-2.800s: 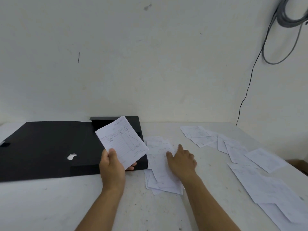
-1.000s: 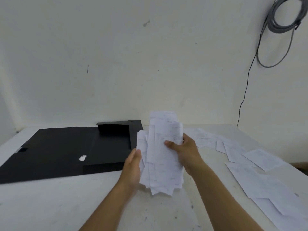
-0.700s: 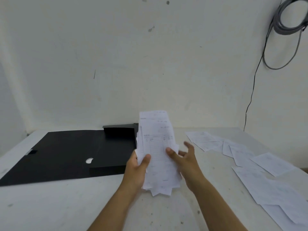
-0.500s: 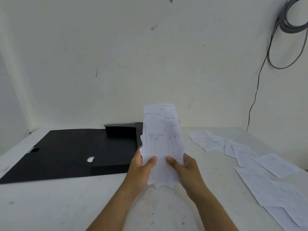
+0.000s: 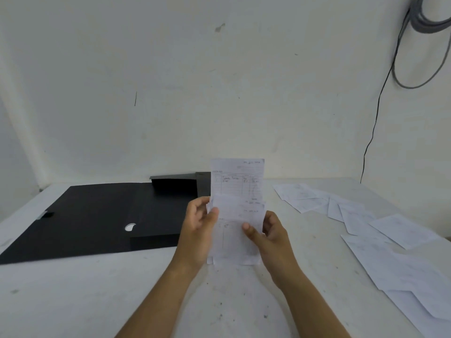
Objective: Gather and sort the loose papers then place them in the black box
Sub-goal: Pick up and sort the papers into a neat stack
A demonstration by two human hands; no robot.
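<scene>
I hold a stack of white printed papers (image 5: 236, 206) upright at the table's middle, its bottom edge down on the tabletop. My left hand (image 5: 199, 228) grips the stack's left edge with the thumb in front. My right hand (image 5: 267, 234) grips the right edge, thumb across the front sheet. The black box (image 5: 161, 208) lies opened flat to the left, its lid (image 5: 73, 220) spread toward the far left. More loose papers (image 5: 361, 215) lie scattered over the right side of the table.
The white table (image 5: 73, 296) meets a white wall behind. A grey cable coil (image 5: 429, 18) hangs at the upper right, with a thin black wire (image 5: 373, 132) running down to the table's back corner.
Both hands lifted the pile from beside the box and stood it upright. The sheets, fanned a second ago, now sit squared between my hands with their bottom edges on the table.
</scene>
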